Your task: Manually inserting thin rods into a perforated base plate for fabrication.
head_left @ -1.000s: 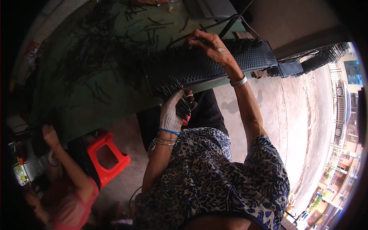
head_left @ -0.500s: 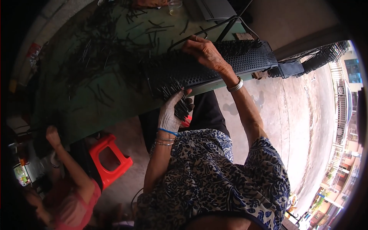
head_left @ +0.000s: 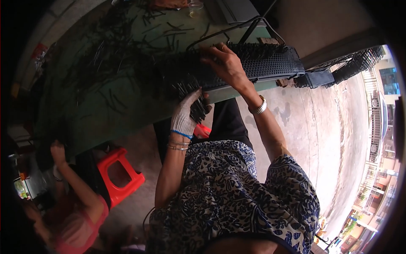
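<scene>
My left hand (head_left: pixel 184 114), in a whitish knit glove with a blue cuff edge, is wrapped round a bundle of thin black strips (head_left: pixel 198 109). Their ends fan out above the thumb, at the near edge of a long black board full of small holes (head_left: pixel 275 65). Over that board hangs my bare right hand (head_left: pixel 229 67), a watch on its wrist. Its thumb and fingers are drawn together, tips slightly blurred, and whatever they pinch cannot be made out. Black strips stand up in rows along the board's far side.
Loose black strips (head_left: pixel 101 55) lie heaped on the green table (head_left: pixel 139 114). A bent black metal frame (head_left: pixel 253 23) rises behind the board, and a clear cup (head_left: pixel 193 7) stands at the far edge. Below left are a red stool (head_left: pixel 122 178) and another person's arm (head_left: pixel 80 182).
My right hand has shifted slightly down, its fingers now lower over the board. My left hand has moved a little to the left with the bundle still in it.
</scene>
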Tool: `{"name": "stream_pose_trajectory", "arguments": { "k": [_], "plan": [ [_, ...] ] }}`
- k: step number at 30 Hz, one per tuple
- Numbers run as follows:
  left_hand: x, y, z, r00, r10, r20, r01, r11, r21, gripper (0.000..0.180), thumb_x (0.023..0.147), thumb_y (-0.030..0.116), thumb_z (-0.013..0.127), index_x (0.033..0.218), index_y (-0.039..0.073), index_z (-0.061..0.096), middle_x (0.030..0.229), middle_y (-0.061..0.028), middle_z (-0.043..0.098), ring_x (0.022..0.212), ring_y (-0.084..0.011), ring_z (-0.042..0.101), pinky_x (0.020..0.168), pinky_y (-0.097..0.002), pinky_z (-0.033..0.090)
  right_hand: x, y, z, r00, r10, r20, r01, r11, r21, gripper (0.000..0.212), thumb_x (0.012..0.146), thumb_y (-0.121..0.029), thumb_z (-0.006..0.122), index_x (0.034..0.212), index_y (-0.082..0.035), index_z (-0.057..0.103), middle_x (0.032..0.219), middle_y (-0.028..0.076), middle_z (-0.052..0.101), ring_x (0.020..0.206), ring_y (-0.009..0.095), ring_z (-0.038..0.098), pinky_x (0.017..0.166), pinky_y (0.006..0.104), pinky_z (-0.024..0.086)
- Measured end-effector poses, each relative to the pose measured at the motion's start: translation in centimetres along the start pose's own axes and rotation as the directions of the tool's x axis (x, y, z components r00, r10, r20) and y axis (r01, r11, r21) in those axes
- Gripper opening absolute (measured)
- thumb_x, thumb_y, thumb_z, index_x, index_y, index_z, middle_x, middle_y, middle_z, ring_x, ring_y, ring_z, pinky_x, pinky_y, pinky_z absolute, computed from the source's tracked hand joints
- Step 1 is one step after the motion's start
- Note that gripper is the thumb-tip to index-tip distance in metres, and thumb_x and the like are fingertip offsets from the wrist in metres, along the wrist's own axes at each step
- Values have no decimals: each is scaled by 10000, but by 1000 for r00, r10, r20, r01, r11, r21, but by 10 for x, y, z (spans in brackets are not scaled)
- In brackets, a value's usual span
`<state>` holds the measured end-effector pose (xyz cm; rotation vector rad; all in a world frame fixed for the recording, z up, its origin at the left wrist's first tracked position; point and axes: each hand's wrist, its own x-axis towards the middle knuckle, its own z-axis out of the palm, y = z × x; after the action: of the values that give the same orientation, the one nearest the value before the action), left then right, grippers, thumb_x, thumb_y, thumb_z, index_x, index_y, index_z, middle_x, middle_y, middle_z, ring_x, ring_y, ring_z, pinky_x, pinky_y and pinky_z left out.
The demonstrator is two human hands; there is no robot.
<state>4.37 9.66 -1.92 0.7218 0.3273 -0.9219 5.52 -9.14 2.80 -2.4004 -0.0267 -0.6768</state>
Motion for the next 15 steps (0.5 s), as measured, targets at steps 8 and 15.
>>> {"name": "stream_pose_trajectory", "arguments": {
  "k": [8,15],
  "plan": [
    [-15,-4,28,1000,27,-12,-25,987,162,199,907,201,605,1042,63,656,862,-60,677,728,-164,653,624,-306,556,-21,-24,-26,864,174,473,-374,850,370,127,870,-93,633,953,3,632,778,34,609,704,93,555,627,251,451],
    [-10,-5,29,999,42,-20,-38,987,156,209,909,209,601,1032,50,660,862,-64,680,713,-162,650,602,-279,534,-26,-17,-25,869,210,449,-459,681,571,98,873,-72,589,940,-10,627,794,19,617,748,90,565,674,248,464]
  ]
}}
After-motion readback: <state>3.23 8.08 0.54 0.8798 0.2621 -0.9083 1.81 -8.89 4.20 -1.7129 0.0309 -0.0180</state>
